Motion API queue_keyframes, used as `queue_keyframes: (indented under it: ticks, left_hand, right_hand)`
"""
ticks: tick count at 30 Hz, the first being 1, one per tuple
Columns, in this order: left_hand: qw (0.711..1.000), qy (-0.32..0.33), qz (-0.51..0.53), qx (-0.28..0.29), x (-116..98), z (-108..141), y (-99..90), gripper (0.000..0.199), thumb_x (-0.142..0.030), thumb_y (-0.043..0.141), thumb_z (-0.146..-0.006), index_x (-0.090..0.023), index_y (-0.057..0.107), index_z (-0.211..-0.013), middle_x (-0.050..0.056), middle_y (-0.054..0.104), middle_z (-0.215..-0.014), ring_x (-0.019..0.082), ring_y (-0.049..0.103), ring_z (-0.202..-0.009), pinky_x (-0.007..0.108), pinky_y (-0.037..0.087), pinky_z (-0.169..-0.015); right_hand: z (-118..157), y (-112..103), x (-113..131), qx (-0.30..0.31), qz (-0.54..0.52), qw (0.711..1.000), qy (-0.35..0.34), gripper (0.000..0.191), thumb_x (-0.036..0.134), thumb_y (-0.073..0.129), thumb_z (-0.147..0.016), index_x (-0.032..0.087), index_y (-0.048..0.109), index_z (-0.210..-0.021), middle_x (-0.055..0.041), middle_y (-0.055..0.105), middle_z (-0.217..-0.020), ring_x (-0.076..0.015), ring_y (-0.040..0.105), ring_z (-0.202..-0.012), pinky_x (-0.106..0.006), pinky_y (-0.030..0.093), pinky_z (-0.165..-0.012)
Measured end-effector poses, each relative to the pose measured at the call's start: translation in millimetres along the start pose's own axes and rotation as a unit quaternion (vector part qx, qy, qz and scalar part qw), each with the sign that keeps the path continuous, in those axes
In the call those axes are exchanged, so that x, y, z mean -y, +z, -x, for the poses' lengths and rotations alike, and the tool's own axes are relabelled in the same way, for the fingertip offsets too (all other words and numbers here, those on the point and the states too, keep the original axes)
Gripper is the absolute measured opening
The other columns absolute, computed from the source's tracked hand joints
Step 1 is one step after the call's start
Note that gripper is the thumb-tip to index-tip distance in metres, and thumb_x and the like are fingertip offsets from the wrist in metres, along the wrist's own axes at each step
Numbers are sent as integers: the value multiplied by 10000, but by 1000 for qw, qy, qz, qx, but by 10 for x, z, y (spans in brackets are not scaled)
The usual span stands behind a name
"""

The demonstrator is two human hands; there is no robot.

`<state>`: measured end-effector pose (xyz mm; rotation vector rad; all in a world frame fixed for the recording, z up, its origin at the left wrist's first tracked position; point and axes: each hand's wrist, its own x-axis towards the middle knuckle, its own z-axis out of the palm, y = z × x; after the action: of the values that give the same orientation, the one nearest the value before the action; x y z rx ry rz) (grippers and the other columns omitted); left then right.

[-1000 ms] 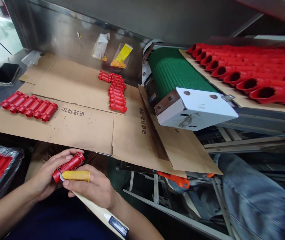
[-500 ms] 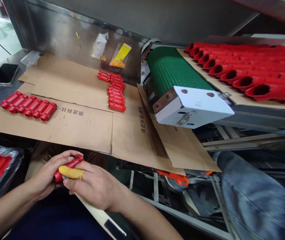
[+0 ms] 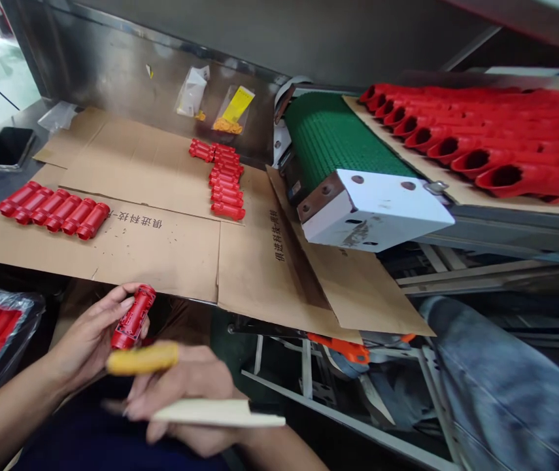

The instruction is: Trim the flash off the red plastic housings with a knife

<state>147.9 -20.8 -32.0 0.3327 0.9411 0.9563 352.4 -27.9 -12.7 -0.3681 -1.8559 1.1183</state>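
Observation:
My left hand (image 3: 85, 337) grips a red plastic tube fitting (image 3: 135, 317) with ribbed, flared ends, thumb on top and fingers curled behind. The fitting is tilted, just off the near edge of the cardboard. My right hand (image 3: 186, 386), smeared by motion, is closed round a cream-handled knife (image 3: 210, 412); its thin tip is too blurred to make out clearly. A yellow finger cot (image 3: 144, 358) covers the right index finger, which stretches toward the lower end of the fitting. The knife is apart from the fitting.
Cardboard (image 3: 161, 261) covers the bench, bearing a left row of red fittings (image 3: 53, 208) and a farther stack (image 3: 225, 183). A phone (image 3: 8, 147) lies far left. A lined crate (image 3: 29, 314) holds red parts. At right stand a green conveyor (image 3: 338, 131), red tubes (image 3: 519, 140) and a person's jeans-clad leg (image 3: 495, 366).
My right hand has pulled away from the fitting, down toward me, and the knife handle has swung nearly level. My left hand has turned the fitting more upright.

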Motion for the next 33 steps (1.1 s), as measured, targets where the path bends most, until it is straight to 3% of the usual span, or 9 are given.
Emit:
queue_keyframes:
  ticks: [2, 3, 5, 8, 14, 18, 24, 33]
  left_hand:
    - [998, 51, -11, -18, -3, 9, -38, 459, -339, 900, -864, -245, 672, -1251, 66, 812, -988, 188, 758, -797, 270, 617, -722]
    - [996, 82, -23, -23, -2, 13, -52, 462, -345, 909, -859, -253, 657, -1234, 67, 820, -998, 193, 770, -812, 275, 623, -736]
    - [987, 148, -50, -36, 4, 19, -67, 479, -347, 932, -837, -266, 630, -1200, 49, 827, -951, 202, 784, -813, 284, 630, -751]
    - [974, 202, -79, -62, 16, 41, -49, 523, -327, 965, -794, -288, 604, -1170, 22, 832, -923, 246, 808, -869, 330, 645, -794]
    - [966, 205, -125, -91, 33, 122, -1, 692, -345, 960, -795, -326, 600, -1386, 20, 854, -1021, 268, 806, -991, 335, 624, -889]
    - [956, 226, -150, -114, 52, 137, -7, 582, -373, 965, -784, -301, 683, -1289, 24, 851, -1039, 268, 793, -1016, 325, 599, -931]
    - [957, 225, -143, -112, 51, 130, 3, 540, -346, 967, -778, -309, 705, -1249, 17, 844, -1001, 241, 780, -929, 302, 603, -861]
    - [958, 229, -147, -87, 86, 94, -86, 585, -364, 952, -806, -279, 648, -1299, 52, 843, -1033, 248, 805, -983, 301, 629, -882]
  right_hand:
    - [86, -7, -15, -149, 55, 986, 58, 148, 355, 673, -1090, 223, 738, -1078, -46, 854, -952, -172, 833, -911, -296, 697, -851]
    - [125, -1, -35, -194, 95, 973, 76, 123, 325, 693, -1077, 222, 752, -1110, -69, 854, -1000, -191, 830, -946, -318, 698, -865]
    - [183, 34, -89, -223, 160, 959, 74, 146, 256, 690, -1067, 216, 764, -1186, -107, 842, -1097, -217, 817, -1001, -347, 695, -885]
    - [205, 118, -174, -217, 189, 958, 18, 244, 201, 666, -1054, 192, 746, -1285, -140, 824, -1151, -238, 804, -1012, -366, 701, -859]
    - [144, 200, -266, -214, 229, 950, -18, 278, 179, 674, -1039, 177, 737, -1310, -148, 818, -1132, -253, 789, -999, -391, 702, -833]
    - [134, 193, -275, -209, 236, 949, -24, 273, 172, 656, -1048, 177, 726, -1312, -145, 815, -1127, -253, 791, -1013, -395, 701, -852]
    - [118, 189, -282, -205, 230, 951, -30, 273, 160, 662, -1046, 150, 720, -1313, -164, 810, -1132, -248, 789, -1009, -398, 698, -873]
    - [127, 219, -260, -221, 204, 953, -19, 232, 224, 626, -1084, 152, 728, -1279, -151, 812, -1125, -239, 785, -1033, -384, 688, -896]
